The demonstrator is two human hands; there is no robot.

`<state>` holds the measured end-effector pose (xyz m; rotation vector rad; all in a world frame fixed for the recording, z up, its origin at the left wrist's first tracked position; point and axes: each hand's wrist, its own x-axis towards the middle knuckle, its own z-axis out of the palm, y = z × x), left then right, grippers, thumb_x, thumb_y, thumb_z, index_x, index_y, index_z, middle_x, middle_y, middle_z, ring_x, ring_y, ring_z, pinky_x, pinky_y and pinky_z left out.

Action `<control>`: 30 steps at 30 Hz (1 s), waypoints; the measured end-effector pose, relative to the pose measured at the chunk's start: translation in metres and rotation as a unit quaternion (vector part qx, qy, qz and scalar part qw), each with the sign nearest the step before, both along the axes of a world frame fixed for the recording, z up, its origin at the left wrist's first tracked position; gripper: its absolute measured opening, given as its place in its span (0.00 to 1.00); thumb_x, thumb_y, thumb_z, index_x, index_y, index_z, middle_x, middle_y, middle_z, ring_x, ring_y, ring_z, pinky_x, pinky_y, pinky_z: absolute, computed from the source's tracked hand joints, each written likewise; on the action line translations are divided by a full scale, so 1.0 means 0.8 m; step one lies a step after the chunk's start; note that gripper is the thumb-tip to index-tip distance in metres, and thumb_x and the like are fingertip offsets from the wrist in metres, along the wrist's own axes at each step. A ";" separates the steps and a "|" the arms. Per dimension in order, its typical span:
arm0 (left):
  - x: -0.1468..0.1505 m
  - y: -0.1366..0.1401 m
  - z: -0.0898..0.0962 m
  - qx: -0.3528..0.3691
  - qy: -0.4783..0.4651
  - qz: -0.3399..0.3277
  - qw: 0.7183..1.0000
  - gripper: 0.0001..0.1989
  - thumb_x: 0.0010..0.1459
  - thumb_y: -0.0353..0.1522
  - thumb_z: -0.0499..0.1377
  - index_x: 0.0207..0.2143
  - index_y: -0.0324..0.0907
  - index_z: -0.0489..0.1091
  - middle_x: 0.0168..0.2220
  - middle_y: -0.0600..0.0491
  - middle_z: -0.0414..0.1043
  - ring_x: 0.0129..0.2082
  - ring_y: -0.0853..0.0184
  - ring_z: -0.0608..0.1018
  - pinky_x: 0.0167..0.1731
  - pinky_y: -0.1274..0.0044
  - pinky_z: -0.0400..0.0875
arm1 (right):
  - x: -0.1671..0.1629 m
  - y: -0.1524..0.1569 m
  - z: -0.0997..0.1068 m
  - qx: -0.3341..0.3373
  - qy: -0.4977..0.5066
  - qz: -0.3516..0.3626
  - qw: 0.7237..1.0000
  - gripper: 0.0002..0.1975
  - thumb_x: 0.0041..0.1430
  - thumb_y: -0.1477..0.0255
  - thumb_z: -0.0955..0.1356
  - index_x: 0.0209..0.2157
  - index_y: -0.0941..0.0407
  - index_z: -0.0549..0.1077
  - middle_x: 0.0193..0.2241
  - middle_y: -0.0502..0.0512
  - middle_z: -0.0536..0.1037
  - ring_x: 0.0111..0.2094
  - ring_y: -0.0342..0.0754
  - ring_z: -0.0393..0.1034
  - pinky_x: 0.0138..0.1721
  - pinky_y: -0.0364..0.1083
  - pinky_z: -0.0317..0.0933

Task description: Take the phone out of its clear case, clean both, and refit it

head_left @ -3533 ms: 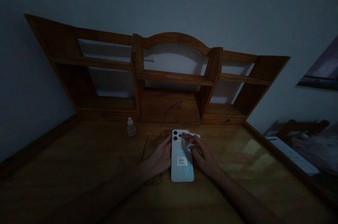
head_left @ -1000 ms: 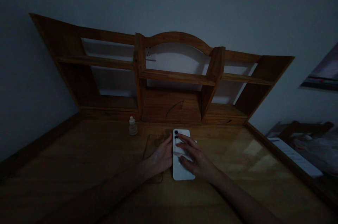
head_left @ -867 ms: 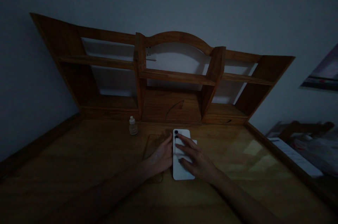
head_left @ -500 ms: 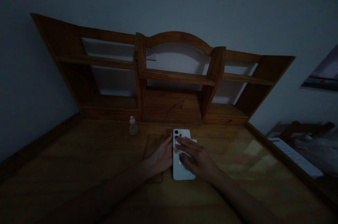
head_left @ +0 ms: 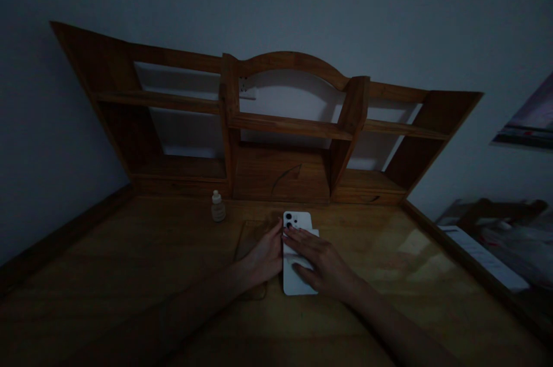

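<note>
A white phone (head_left: 301, 286) lies on the desk with its back and camera lenses facing up. My right hand (head_left: 322, 260) rests over the phone, its fingers pressing a thin white cloth or tissue (head_left: 314, 233) against the back; part of the sheet is hidden under the fingers. Along the phone's left edge, my left hand (head_left: 263, 257) touches the side with its fingers stretched out. Beneath that hand and wrist lies a clear phone case (head_left: 259, 293), partly covered.
A small bottle with a white cap (head_left: 218, 208) stands to the left, near a wooden shelf unit (head_left: 289, 125) at the back of the desk (head_left: 142, 275). Past the desk's right edge are papers (head_left: 481, 257) and a plastic bag (head_left: 514, 243).
My right hand has slid slightly left and its fingers lie flatter, with the white sheet shifted along. The phone and my left hand have stayed in place.
</note>
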<state>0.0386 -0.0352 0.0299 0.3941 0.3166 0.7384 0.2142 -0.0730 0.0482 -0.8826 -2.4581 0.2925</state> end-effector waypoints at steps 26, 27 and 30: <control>-0.002 -0.007 0.010 -0.013 0.022 -0.001 1.000 0.23 0.69 0.42 0.44 0.44 0.33 0.69 0.37 0.43 0.71 0.37 0.61 0.75 0.40 0.73 0.67 | -0.009 -0.006 -0.009 0.140 -0.093 -0.062 0.984 0.26 0.62 0.74 0.63 0.62 0.62 0.60 0.61 0.60 0.66 0.60 0.55 0.60 0.59 0.55 0.61; -0.002 -0.006 0.009 -0.015 0.022 0.001 1.000 0.23 0.69 0.43 0.43 0.43 0.33 0.69 0.36 0.43 0.71 0.36 0.61 0.75 0.40 0.73 0.67 | -0.010 -0.007 -0.010 0.150 -0.095 -0.062 0.982 0.25 0.62 0.74 0.63 0.61 0.63 0.61 0.60 0.61 0.67 0.59 0.55 0.61 0.58 0.55 0.62; -0.002 -0.004 0.004 -0.018 0.012 0.008 1.000 0.23 0.69 0.42 0.43 0.41 0.33 0.69 0.35 0.45 0.71 0.34 0.63 0.74 0.39 0.74 0.67 | -0.010 -0.008 -0.008 0.162 -0.096 -0.057 0.980 0.24 0.62 0.74 0.63 0.59 0.63 0.64 0.59 0.62 0.68 0.59 0.55 0.62 0.57 0.54 0.64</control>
